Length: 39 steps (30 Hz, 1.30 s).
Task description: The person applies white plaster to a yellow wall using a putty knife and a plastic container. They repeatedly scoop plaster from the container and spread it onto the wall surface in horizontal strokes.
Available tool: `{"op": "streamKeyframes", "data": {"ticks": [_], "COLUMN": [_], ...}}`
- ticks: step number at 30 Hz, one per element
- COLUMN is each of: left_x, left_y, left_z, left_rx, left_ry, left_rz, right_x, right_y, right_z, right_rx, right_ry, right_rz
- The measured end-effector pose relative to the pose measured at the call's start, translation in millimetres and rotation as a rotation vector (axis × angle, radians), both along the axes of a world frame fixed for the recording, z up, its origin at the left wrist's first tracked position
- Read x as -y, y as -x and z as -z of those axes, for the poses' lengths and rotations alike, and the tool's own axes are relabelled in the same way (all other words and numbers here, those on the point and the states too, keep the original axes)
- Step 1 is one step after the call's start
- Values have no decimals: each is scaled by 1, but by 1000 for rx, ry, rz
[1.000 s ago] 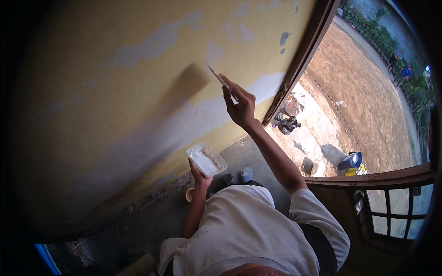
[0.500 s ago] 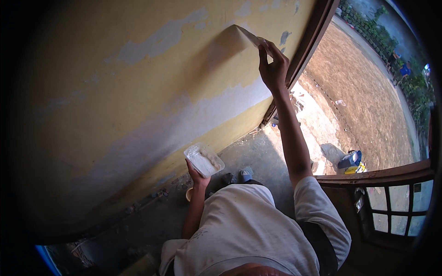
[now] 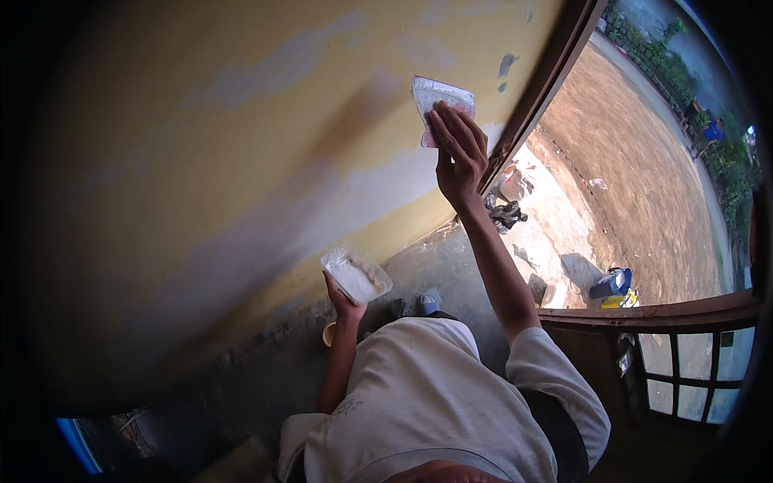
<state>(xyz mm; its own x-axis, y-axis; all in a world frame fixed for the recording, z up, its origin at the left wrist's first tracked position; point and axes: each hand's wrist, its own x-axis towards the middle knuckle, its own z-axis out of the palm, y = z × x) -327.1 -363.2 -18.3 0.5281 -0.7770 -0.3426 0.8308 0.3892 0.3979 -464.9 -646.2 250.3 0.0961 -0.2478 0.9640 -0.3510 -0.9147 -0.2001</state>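
My right hand (image 3: 460, 153) is raised in front of the yellow wall (image 3: 241, 161), gripping a flat, roughly square spreader (image 3: 435, 92) smeared with whitish paste. Its smeared face shows, with my fingers laid over it; whether it touches the wall I cannot tell. Lower down, my left hand (image 3: 346, 304) is closed around the side of a clear plastic tub (image 3: 354, 275). White paste lies inside the tub, whose open top faces up. Pale whitish patches (image 3: 346, 193) spread across the wall, along with small grey spots near the door frame.
A brown wooden frame (image 3: 547, 80) borders the wall on the right. Beyond lies bare ground (image 3: 652, 153) with a dark blue bag (image 3: 612, 282). A paned window (image 3: 692, 366) is at lower right. A yellowish bowl (image 3: 329, 334) sits on the floor beside my left forearm.
My right hand has come down and slightly left with the spreader, which has turned so its smeared face shows. The left hand and tub have hardly moved.
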Motion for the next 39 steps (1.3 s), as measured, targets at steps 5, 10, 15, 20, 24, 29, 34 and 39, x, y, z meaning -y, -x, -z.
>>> {"op": "streamKeyframes", "data": {"ticks": [5, 10, 15, 20, 24, 29, 34, 39], "left_x": [1, -6, -32, -56, -65, -80, -99, -145], "left_y": [-2, 0, -9, -13, -15, -12, -10, -12], "left_z": [-37, -60, -70, -73, -70, -55, -26, -7], "left_rx": [26, 73, 3, -88, -135, -157, -194, -166], "left_ry": [42, -18, 10, 91, 95, 96, 233, 61], "left_rz": [53, 21, 73, 86, 72, 20, -42, -145], "right_x": [-40, -77, -113, -135, -134, -146, -148, -153], "right_y": [-2, -5, 2, 5, 9, 9, -5, -38], "right_z": [20, 78, 120, 139, 163, 186, 230, 294], "right_rx": [-43, 132, 75, 174, 182, 162, -57, -739], "right_ry": [-105, -841, -1513, -1753, -1813, -1936, -1814, -1139], "right_rz": [-161, -664, -916, -952, -906, -911, -770, -538]}}
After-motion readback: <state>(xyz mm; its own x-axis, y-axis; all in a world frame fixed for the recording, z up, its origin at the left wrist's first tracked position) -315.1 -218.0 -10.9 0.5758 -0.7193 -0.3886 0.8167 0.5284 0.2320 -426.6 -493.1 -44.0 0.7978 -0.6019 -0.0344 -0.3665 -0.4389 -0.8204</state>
